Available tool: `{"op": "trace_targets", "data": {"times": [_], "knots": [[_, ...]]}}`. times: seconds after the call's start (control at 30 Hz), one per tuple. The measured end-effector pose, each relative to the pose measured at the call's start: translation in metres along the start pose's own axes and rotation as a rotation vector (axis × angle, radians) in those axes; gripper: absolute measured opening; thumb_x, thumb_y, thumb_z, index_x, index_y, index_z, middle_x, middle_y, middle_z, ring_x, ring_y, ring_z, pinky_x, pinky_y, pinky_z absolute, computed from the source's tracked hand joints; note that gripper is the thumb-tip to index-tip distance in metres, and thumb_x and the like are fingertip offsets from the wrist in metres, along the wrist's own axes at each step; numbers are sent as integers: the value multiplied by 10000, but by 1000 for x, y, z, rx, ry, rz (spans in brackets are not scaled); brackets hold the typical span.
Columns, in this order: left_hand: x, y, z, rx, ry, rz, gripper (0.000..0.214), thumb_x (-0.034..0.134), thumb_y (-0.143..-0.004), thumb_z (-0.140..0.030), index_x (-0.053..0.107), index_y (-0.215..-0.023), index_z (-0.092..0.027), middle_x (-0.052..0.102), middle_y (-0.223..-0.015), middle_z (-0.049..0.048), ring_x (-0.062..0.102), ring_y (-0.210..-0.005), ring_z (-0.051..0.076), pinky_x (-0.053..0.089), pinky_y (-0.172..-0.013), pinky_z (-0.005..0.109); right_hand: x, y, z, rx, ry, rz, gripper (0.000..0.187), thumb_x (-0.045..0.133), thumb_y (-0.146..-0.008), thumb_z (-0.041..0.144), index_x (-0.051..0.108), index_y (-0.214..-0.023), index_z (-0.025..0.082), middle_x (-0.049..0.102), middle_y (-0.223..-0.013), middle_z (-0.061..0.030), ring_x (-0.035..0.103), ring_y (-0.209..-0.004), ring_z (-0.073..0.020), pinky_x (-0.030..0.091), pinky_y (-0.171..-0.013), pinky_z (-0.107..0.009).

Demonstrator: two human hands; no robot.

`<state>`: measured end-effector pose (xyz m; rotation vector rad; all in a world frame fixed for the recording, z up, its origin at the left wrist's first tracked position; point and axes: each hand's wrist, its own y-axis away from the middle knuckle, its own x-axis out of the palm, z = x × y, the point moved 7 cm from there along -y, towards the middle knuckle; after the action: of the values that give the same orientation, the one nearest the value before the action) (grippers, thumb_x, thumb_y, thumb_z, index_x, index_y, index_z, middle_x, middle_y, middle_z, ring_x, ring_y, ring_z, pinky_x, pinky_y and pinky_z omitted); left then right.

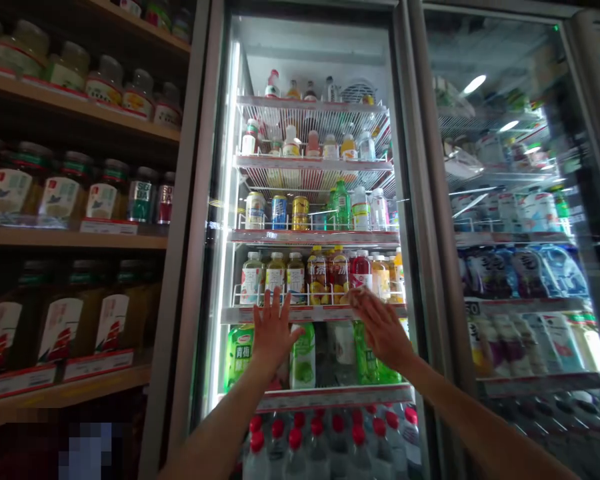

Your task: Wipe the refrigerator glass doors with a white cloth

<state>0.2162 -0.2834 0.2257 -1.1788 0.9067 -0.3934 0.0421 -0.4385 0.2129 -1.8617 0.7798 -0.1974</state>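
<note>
Nearest the camera, two bare forearms are seen rising from the lower edge. The left hand is held flat and released, fingers spread wide, with nothing grasped. Its fingertips are set level with the shelf rail of a lit fridge. The right hand is blurred, yet it is also shown unclenched, palm forward, with nothing clasped. Its fingertips are placed just below a red-labelled bottle on that rail. Whether glass is touched by either palm cannot be told.

Beneath the hands, red-capped water bottles are packed along the lowest shelf. Behind the left wrist a green bottle is marked with white Chinese characters, too small to be read with certainty. The rail is lined with red and white price strips whose print cannot be made out.

Above the rail, white-capped tea bottles are ranged beside yellow-and-red labelled bottles. One shelf higher, printed cans are set out, and small bottles are kept above them.

To the right, blue bottles are dimmed by reflections in a second fridge. To the left, wooden shelves are filled with jars bearing white picture labels.
</note>
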Motion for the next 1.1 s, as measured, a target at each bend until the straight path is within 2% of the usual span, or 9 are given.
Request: {"op": "trace_targets", "data": {"times": [0.1,0.2,0.37,0.53,0.7,0.73,0.9,1.03,1.1], "knots": [[0,0,0,4,-7,8,801,602,-745,-513,279,-1399,-183,113,-1488,129,79,-1382,314,138,-1090,554,-8,0,-44,342,62,-83,665,383,-873,189,69,-1456,244,226,-1486,-93,243,-1348,-285,336,-999,-496],[-1,0,-1,4,-15,5,806,598,-753,-505,258,-1405,-175,94,-1491,127,60,-1383,311,133,-1092,552,-8,26,-49,463,78,-114,701,380,-877,193,-15,-1456,227,155,-1503,-108,208,-1359,-302,346,-994,-504],[2,2,-1,7,-11,-15,786,591,-766,-484,249,-1408,-185,91,-1493,119,48,-1385,301,109,-1101,544,3,51,-17,176,33,28,757,427,-843,190,-14,-1457,221,137,-1512,-75,172,-1368,-304,308,-1038,-496],[2,3,0,12,-10,-18,796,581,-764,-509,246,-1409,-184,103,-1491,124,68,-1383,306,151,-1090,554,-4,5,-23,345,51,-62,695,415,-863,227,61,-1461,190,175,-1498,-117,167,-1366,-318,300,-1027,-508],[0,4,0,31,-47,-26,777,582,-768,-496,265,-1403,-178,139,-1483,135,101,-1378,312,194,-1080,551,8,4,34,-146,-86,79,741,434,-806,174,88,-1458,240,254,-1482,-34,171,-1370,-276,223,-1083,-494],[0,4,0,39,-52,-35,775,579,-769,-501,268,-1401,-177,147,-1482,135,108,-1377,314,203,-1077,553,9,6,28,-120,-79,78,735,420,-809,163,84,-1457,254,255,-1482,-27,190,-1366,-266,233,-1079,-492],[3,5,1,64,-53,-84,790,591,-752,-522,286,-1395,-177,179,-1473,140,142,-1369,326,226,-1064,561,-7,8,-45,458,43,-145,692,380,-857,211,45,-1462,188,100,-1511,-122,188,-1358,-329,329,-993,-527],[5,6,2,67,-40,-107,781,580,-761,-521,283,-1396,-177,178,-1474,142,145,-1368,328,208,-1067,570,1,-2,-13,62,-19,-13,708,438,-823,203,123,-1457,205,183,-1502,-76,137,-1376,-295,266,-1060,-498],[5,6,2,72,-37,-113,789,576,-759,-534,281,-1398,-176,177,-1474,143,139,-1370,327,205,-1069,568,3,-10,-3,-10,-34,17,670,425,-824,181,183,-1446,232,251,-1483,-50,160,-1374,-267,256,-1071,-480]]}}
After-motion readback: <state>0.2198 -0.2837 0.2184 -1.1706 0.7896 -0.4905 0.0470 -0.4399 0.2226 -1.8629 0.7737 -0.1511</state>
